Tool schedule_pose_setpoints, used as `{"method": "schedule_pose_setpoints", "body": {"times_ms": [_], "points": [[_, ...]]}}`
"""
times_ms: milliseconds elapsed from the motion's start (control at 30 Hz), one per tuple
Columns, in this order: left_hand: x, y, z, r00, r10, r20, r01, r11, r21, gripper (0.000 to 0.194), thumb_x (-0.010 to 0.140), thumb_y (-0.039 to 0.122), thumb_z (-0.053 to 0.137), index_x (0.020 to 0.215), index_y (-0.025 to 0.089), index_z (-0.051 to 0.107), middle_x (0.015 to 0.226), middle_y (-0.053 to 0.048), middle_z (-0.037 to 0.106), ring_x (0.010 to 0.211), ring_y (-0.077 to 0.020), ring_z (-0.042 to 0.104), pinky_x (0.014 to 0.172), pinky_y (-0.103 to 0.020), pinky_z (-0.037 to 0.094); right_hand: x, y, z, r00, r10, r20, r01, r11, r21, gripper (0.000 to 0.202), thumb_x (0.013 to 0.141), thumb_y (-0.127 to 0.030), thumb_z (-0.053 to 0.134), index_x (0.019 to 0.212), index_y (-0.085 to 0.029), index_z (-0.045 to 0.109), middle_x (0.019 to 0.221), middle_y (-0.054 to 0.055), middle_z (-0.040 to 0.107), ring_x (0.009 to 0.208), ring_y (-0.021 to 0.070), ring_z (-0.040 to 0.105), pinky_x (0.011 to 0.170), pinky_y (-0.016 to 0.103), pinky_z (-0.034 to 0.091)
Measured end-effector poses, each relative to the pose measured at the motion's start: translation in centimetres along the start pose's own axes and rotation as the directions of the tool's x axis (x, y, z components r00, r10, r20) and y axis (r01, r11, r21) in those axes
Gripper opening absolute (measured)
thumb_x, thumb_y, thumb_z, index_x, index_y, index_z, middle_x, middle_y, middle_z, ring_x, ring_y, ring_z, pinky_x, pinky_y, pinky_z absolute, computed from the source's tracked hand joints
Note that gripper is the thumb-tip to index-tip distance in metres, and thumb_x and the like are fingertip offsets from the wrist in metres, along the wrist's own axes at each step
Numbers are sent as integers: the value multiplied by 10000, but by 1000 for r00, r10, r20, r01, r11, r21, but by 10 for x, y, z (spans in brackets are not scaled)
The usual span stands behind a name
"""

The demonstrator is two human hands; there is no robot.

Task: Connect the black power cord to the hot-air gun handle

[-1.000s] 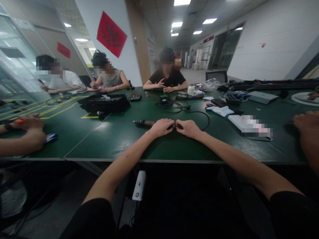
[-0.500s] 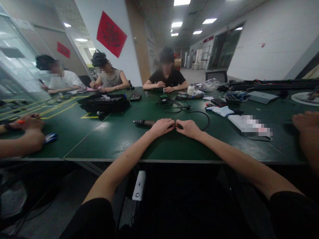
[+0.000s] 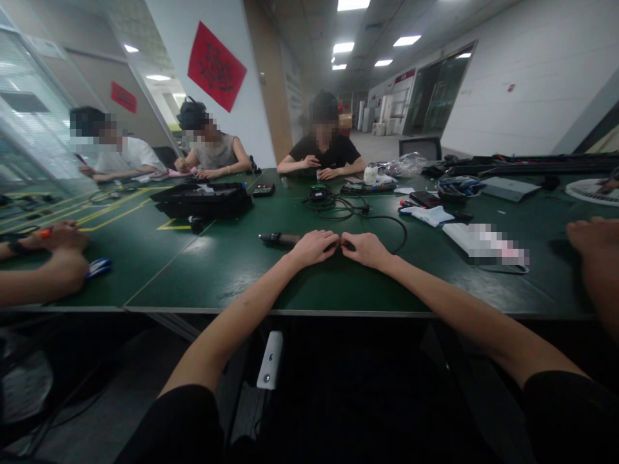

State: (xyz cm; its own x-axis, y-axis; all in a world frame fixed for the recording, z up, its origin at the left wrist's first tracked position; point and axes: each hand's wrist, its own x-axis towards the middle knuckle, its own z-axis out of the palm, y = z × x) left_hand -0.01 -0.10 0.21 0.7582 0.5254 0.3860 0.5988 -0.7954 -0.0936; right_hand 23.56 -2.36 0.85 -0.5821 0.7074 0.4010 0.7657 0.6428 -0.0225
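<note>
A dark, slim tool that looks like an electric screwdriver (image 3: 278, 238) lies on the green table with its narrow tip pointing left. My left hand (image 3: 315, 247) is closed over its rear end, fingers curled. Close beside it, fingertips almost meeting, my right hand (image 3: 366, 249) pinches a small dark piece at the tool's back end, apparently the cable's connector. From behind my right hand a black cable (image 3: 405, 232) loops round toward a coil on the table. The joint between the hands is mostly hidden by fingers.
A black open tray (image 3: 203, 201) stands at the left, and a white pouch (image 3: 459, 237) lies at the right. Cables, tools and plastic wrap crowd the back right. Several co-workers sit round the table; one's arms (image 3: 53, 264) rest at the left edge, another's hand (image 3: 597, 241) at the right.
My hands stay in place; only the fingertips at the tool's end shift very slightly. At the far left, a co-worker's hands have moved slightly.
</note>
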Motion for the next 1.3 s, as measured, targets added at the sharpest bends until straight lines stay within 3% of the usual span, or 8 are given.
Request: {"method": "schedule_pose_setpoints", "body": {"times_ms": [200,333,467,1000,1300], "points": [[2,0,3,997,-74,-3,74,997,18,267,1057,427,496,1149,213,627,1089,-68,684,992,-223,658,875,-350,476,0,0,-1,1000,5,-6,-5,1000,3,150,986,-333,578,1083,-243,648,949,39,767,861,225,713,731,270,383],[-1,1,0,999,-32,-8,32,999,2,260,1015,395,563,1196,214,609,1122,-71,692,1034,-229,656,901,-357,479,0,0,0,1000,-2,-10,2,1000,4,155,988,-346,577,1080,-244,648,939,37,766,846,224,708,715,269,372],[0,0,0,1000,-14,3,14,1000,6,224,1036,327,515,1203,216,615,1130,-70,691,1045,-219,655,903,-350,479,0,1,2,1000,-13,-21,13,1000,7,142,984,-336,579,1068,-244,647,933,36,763,834,221,703,712,267,369],[0,-4,3,1000,-28,-12,28,999,32,307,1084,465,455,1160,220,623,1071,-57,691,992,-211,660,872,-332,464,1,6,6,1000,-9,-28,12,996,87,190,1050,-339,540,1099,-260,706,1034,38,793,903,212,723,775,273,415],[-8,-22,2,997,-74,8,74,997,17,236,1060,377,490,1119,230,667,1066,-56,702,990,-209,662,870,-324,476,16,-12,0,998,59,38,-62,994,88,293,1076,-396,499,1186,-267,737,1123,61,781,1010,253,695,827,327,467]]}}
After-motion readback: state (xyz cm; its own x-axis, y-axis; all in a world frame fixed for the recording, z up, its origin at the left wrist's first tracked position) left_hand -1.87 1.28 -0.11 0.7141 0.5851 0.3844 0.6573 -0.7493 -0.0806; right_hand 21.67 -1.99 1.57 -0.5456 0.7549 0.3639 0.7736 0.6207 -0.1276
